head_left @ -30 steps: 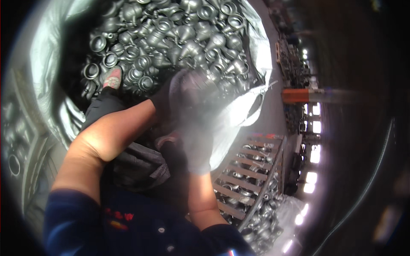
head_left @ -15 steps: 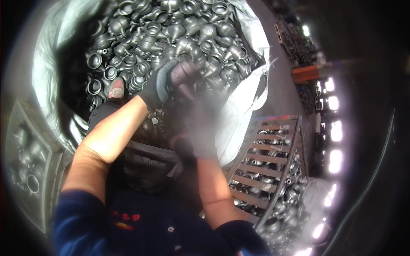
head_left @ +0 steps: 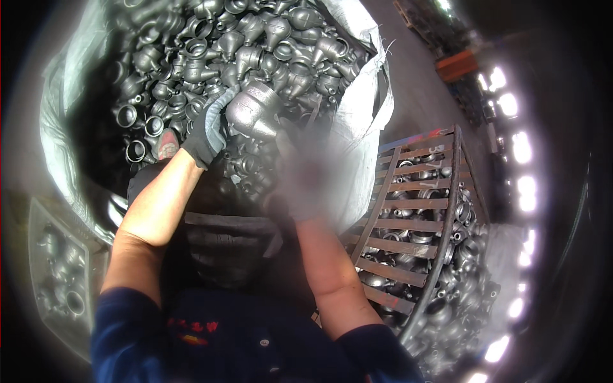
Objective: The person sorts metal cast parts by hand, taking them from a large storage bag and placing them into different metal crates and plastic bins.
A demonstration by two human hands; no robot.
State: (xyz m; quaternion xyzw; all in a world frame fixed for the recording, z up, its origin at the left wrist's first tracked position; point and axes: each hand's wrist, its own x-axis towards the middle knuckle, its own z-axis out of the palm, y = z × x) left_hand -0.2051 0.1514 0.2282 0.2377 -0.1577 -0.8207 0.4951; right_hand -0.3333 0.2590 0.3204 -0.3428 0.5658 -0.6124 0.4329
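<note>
A grey metal casting [head_left: 253,110], with a wide round body narrowing to a neck, is raised over a heap of similar castings [head_left: 191,70] in a large white woven bag [head_left: 67,121]. My right hand [head_left: 310,169], badly blurred, is at its neck and appears to grip it there; the fingers are mostly hidden in the haze. My left hand [head_left: 212,127], in a black glove with a grey palm, is beside the casting's left side. Its fingers stretch upward and lie close to the metal; whether they touch it I cannot tell.
To the right stands a crate with rusty slats [head_left: 408,225], filled with metal castings. More castings [head_left: 453,306] lie beyond it at the lower right. A pale bin [head_left: 60,268] with castings is at the lower left. A reddish shoe [head_left: 168,144] shows inside the bag.
The casting has shifted slightly left and turned so that its broad body shows more. My left hand has moved a little left. The bag and heap sit higher in view.
</note>
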